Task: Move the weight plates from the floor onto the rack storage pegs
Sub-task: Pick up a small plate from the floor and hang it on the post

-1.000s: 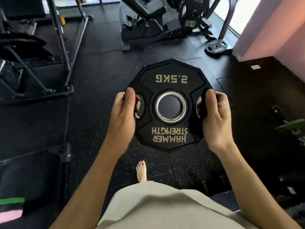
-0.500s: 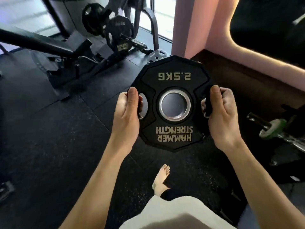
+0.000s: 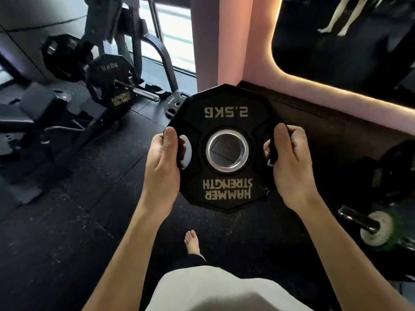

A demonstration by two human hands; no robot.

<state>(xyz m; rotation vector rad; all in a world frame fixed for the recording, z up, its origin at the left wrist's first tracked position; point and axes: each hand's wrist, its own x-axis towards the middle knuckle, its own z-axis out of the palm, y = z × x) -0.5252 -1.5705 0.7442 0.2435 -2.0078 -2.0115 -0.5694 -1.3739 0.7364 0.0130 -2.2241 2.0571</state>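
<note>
Closest in, a bare foot (image 3: pixel 192 242) on the black floor (image 3: pixel 67 232), toes pointing ahead. Just above, two hands up in the air with one small plate (image 3: pixel 226 149) between them. Left hand (image 3: pixel 162 169) wrapped around the left edge, thumb on the front, fingers poking through the side hole. Right hand (image 3: pixel 292 167) wrapped around the right edge the same way. Both gripping tight, both just as near. Plate off the floor, flat face toward the eyes, words upside down, marked 2.5KG. Shiny ring hole (image 3: pixel 227 149) in the middle, looking straight ahead.

A bit further, down low on the right, a bar end with a pale and green wheel (image 3: pixel 379 230) on the floor. Hard to tell what it belongs to.

Further off on the left, another plate (image 3: pixel 176 104) lying flat on the floor, probably waiting for a turn. Beside it, a silver peg (image 3: pixel 137 90) sticking out from the dark rack (image 3: pixel 125 41), with a big plate (image 3: pixel 112 83) already on it. One more big plate (image 3: pixel 65 57) behind that.

Peg up ahead and off to the left of both hands, tip pointing to the right. Likely next: swing the small plate left, turn it so the ring hole faces the peg tip, then slide on. Left hand a little nearer to the peg side.

Far back, a pink wall (image 3: pixel 226 41) and a bright window.
</note>
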